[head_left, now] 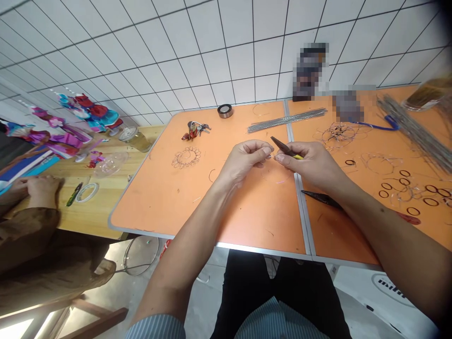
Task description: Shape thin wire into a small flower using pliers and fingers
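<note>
My left hand (249,157) is closed in a pinch on a thin wire, whose fine loop (278,181) shows faintly below the fingertips. Just beside it, my right hand (305,157) grips pliers (282,146) with dark, rusty, pointed jaws and a yellow handle. The jaws point up and left, and the fingertips of both hands nearly meet. Under my right forearm lies a second dark-jawed tool (321,198), partly covered by the arm. A wire ring with petal-like loops (186,157) rests on the orange table (261,221) to the left.
Behind my hands lie a bundle of straight wires (286,121) and a tape roll (225,111). Keys (199,128) sit at the back left. Dark small rings (413,211) and tangled wire (381,162) spread on the right. Another person's hands (44,186) rest at the wooden table (106,207).
</note>
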### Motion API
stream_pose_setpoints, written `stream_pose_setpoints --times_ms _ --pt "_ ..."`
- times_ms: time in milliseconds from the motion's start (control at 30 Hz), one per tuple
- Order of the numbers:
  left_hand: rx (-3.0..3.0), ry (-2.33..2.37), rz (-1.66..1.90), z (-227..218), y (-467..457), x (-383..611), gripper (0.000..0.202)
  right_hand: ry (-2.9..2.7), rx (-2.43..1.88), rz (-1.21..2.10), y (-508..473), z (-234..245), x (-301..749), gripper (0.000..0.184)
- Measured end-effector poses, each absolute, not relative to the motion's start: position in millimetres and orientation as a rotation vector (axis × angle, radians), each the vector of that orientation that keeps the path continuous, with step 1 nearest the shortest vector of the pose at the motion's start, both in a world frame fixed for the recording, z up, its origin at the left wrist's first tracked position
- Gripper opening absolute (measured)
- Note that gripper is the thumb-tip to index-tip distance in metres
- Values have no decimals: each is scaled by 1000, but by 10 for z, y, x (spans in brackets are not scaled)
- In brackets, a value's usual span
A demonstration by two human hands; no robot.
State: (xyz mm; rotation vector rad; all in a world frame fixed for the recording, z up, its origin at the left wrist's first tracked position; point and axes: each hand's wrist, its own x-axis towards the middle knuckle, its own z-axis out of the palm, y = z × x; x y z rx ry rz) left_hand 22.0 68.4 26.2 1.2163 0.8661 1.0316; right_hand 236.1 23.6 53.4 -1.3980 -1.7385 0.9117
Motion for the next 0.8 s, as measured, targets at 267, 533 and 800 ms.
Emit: stream_pose_setpoints --times_ms 267,533,800 --pt "1332 824 1015 212 709 224 47 -1626 -1462 1016 229 549 2354 22" --pt "1268 784 1047 209 709 228 53 -1548 -1391 1007 249 504 2363 23" --pt "1292 802 1063 221 709 239 46 -1477 -1373 1055 264 452 2354 24"
